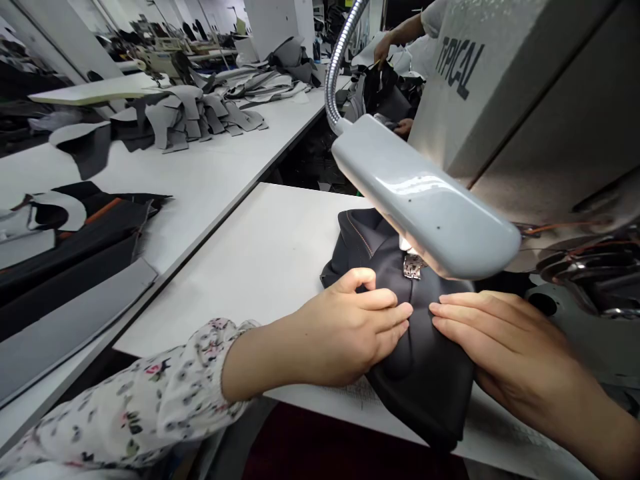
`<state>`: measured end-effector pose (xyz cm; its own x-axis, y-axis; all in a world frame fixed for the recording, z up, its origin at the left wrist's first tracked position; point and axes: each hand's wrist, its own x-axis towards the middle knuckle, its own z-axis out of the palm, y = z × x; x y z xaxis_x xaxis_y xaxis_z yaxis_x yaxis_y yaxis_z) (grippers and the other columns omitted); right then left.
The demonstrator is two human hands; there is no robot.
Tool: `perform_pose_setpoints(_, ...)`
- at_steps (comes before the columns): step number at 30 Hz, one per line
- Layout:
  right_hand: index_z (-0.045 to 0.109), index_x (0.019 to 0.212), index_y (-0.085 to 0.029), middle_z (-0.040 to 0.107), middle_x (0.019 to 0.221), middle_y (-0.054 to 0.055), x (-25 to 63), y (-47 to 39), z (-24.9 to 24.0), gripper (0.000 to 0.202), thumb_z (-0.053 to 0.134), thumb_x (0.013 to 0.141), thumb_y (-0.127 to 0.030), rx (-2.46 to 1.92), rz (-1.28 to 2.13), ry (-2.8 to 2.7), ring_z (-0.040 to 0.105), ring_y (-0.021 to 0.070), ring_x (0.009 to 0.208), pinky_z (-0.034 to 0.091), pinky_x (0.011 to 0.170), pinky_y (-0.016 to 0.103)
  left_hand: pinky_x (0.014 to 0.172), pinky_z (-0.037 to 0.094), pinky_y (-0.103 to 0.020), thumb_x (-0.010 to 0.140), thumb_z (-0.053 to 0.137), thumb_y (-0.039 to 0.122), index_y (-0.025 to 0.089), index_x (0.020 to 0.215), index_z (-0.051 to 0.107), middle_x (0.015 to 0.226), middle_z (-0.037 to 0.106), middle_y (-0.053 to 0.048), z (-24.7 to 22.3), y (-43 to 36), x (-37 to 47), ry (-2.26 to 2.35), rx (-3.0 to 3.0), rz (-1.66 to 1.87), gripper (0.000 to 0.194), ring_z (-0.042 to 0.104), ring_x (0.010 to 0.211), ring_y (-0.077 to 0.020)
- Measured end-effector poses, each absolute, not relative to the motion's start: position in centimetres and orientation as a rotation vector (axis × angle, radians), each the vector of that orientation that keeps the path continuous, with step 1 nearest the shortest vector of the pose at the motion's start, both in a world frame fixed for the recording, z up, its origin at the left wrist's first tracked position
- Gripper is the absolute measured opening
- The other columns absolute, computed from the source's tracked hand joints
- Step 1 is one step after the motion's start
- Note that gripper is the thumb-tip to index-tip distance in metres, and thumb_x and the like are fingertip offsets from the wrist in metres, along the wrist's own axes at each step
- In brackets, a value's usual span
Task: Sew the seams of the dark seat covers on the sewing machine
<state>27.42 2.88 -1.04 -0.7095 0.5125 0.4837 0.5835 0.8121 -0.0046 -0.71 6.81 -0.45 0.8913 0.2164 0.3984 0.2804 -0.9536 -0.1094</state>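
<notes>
A dark black piece of smooth, leather-like material (425, 380) lies under the sewing machine's presser foot (413, 267), with a seam running from the foot toward me. Orange stitching shows on its folded far-left part. My left hand (350, 327) rests on the piece left of the seam, its fingertips close to the seam and one upper finger bent. Flat on the right side of the piece lies my right hand (505, 333), fingers stretched out. The needle is hidden behind the lamp head.
A grey lamp head (425, 200) on a bendable metal neck (337, 67) hangs over the work. The machine body (515, 100) fills the right. Grey cut pieces (195, 113) and dark stitched pieces (75, 227) lie on the left table. Another person's hand (384, 50) handles dark material beyond.
</notes>
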Motion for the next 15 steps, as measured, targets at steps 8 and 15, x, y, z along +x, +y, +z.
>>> perform_pose_setpoints(8, 0.067, 0.116, -0.011, 0.076, 0.117, 0.01, 27.8, 4.8, -1.7, 0.032, 0.049, 0.093, 0.001, -0.767, -0.228, -2.461, 0.066, 0.0215, 0.119, 0.052, 0.103, 0.035, 0.099, 0.043, -0.039, 0.098, 0.044, 0.007, 0.014, 0.127, 0.069, 0.138, 0.072, -0.002, -0.9, 8.1, -0.8, -0.499, -3.093, -0.694, 0.039, 0.062, 0.116, -0.0201)
perform_pose_setpoints(15, 0.068, 0.109, -0.014, 0.079, 0.106, 0.01, 27.6, 6.7, -1.4, 0.032, 0.046, 0.093, 0.003, -0.718, -0.309, -2.396, 0.075, 0.0223, 0.105, 0.058, 0.089, 0.037, 0.106, 0.038, -0.044, 0.089, 0.054, 0.006, 0.02, 0.118, 0.075, 0.131, 0.076, -0.002, -0.8, 10.2, -0.3, -0.545, -3.275, -0.792, 0.038, 0.061, 0.118, -0.0226)
